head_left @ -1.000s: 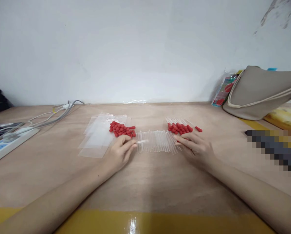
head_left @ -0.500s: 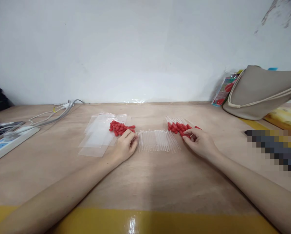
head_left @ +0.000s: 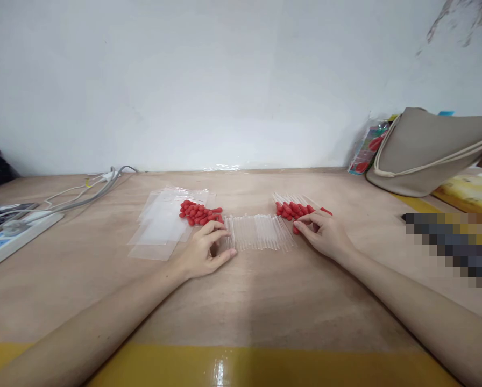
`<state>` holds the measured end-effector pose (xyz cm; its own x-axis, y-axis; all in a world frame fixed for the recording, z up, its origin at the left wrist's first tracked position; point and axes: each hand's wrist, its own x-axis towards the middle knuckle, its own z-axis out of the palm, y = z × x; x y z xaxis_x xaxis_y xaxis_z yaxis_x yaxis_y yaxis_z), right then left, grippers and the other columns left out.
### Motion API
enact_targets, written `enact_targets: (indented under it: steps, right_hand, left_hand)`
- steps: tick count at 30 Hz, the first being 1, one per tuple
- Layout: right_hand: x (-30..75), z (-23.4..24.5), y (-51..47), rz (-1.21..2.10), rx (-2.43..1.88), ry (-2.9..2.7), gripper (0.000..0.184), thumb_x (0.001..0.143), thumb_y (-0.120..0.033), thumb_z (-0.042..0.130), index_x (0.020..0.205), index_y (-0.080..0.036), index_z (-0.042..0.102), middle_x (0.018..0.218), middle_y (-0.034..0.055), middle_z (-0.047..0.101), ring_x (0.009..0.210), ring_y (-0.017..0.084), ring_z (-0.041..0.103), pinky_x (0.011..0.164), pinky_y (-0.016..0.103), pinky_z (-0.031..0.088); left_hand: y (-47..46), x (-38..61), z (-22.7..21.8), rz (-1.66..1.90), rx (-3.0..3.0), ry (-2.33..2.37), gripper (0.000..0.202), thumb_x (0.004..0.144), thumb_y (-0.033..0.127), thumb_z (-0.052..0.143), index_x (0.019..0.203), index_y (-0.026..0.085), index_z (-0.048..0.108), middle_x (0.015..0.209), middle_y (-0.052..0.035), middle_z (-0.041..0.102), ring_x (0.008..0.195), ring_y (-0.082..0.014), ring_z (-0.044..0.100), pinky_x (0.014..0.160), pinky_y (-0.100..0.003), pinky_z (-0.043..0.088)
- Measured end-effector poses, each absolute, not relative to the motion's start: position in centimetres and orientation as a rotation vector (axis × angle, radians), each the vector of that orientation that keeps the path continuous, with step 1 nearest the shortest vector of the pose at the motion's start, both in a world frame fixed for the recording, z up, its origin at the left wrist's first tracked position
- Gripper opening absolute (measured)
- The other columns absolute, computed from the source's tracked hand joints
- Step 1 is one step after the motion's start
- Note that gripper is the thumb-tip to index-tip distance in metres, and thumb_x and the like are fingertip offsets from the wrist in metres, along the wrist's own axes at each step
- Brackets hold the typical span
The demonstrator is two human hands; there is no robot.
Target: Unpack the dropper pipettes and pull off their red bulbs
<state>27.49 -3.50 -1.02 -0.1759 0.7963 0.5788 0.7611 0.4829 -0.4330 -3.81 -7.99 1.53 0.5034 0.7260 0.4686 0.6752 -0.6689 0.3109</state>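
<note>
A row of clear plastic tubes (head_left: 259,232) lies on the wooden table between my hands. My left hand (head_left: 206,248) curls round the left end of the row, thumb and forefinger pinching a clear tube. A heap of small red caps (head_left: 198,212) sits just behind it. My right hand (head_left: 325,233) rests at the right end of the row, fingers pinched on a red cap. A second heap of red-capped tubes (head_left: 296,208) lies right behind this hand.
Clear plastic bags (head_left: 163,224) are stacked left of the caps. A power strip (head_left: 7,239) with cables (head_left: 88,192) lies at far left. A beige bag (head_left: 434,151) and a coloured packet (head_left: 364,150) stand at the back right, against the white wall.
My left hand has slid back from the red caps to the left end of the tube row. My right hand has drawn a red cap out of the right heap toward the row.
</note>
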Motion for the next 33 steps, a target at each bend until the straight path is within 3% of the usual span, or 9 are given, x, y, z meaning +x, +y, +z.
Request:
enact_targets:
  steps: [4, 10, 17, 23, 33]
  right_hand:
    - [28.1, -0.9, -3.0, -0.019, -1.351, -1.830, 0.026, 0.080, -0.036, 0.049, 0.081, -0.017, 0.067, 0.070, 0.0043, 0.060, 0.058, 0.014, 0.052, 0.055, 0.027, 0.041]
    - [28.8, -0.2, -1.2, -0.016, -1.459, -1.742, 0.027, 0.077, -0.037, 0.051, 0.082, -0.017, 0.068, 0.068, 0.0037, 0.062, 0.061, 0.015, 0.054, 0.058, 0.027, 0.040]
    - [27.6, 1.5, -0.2, -0.067, -1.649, -1.904, 0.036, 0.076, -0.051, 0.050, 0.078, -0.023, 0.072, 0.070, 0.0040, 0.064, 0.064, 0.016, 0.055, 0.055, 0.027, 0.033]
    - [26.7, 2.1, -0.4, -0.174, -1.700, -1.935, 0.036, 0.078, -0.053, 0.046, 0.076, -0.028, 0.073, 0.066, 0.0032, 0.062, 0.067, 0.018, 0.054, 0.060, 0.029, 0.029]
    - [25.8, 1.9, -0.9, -0.021, -1.507, -1.683, 0.027, 0.078, -0.038, 0.051, 0.070, -0.022, 0.072, 0.063, 0.0027, 0.057, 0.064, 0.015, 0.052, 0.061, 0.029, 0.035]
  left_hand:
    - [-7.8, -4.3, 1.5, 0.822, 2.695, 1.175, 0.044, 0.072, 0.040, 0.065, 0.109, 0.019, 0.056, 0.110, -0.0091, 0.049, 0.101, -0.0226, 0.052, 0.086, -0.039, 0.048]
    - [-7.0, -4.7, 1.2, 0.796, 2.641, 1.160, 0.031, 0.080, 0.036, 0.058, 0.106, 0.021, 0.057, 0.106, -0.0073, 0.052, 0.079, -0.0143, 0.055, 0.064, -0.027, 0.051]
    - [-6.8, -5.2, 0.9, 0.838, 2.621, 1.166, 0.027, 0.082, 0.034, 0.055, 0.106, 0.021, 0.056, 0.105, -0.0064, 0.052, 0.073, -0.0122, 0.054, 0.061, -0.026, 0.051]
    - [-7.0, -5.1, 1.0, 0.899, 2.664, 1.213, 0.027, 0.082, 0.031, 0.055, 0.106, 0.020, 0.057, 0.106, -0.0080, 0.052, 0.095, -0.0189, 0.053, 0.079, -0.033, 0.049]
    - [-7.1, -4.7, 1.2, 1.029, 2.794, 1.155, 0.025, 0.084, 0.026, 0.053, 0.107, 0.018, 0.056, 0.106, -0.0097, 0.055, 0.102, -0.0215, 0.051, 0.089, -0.040, 0.044]
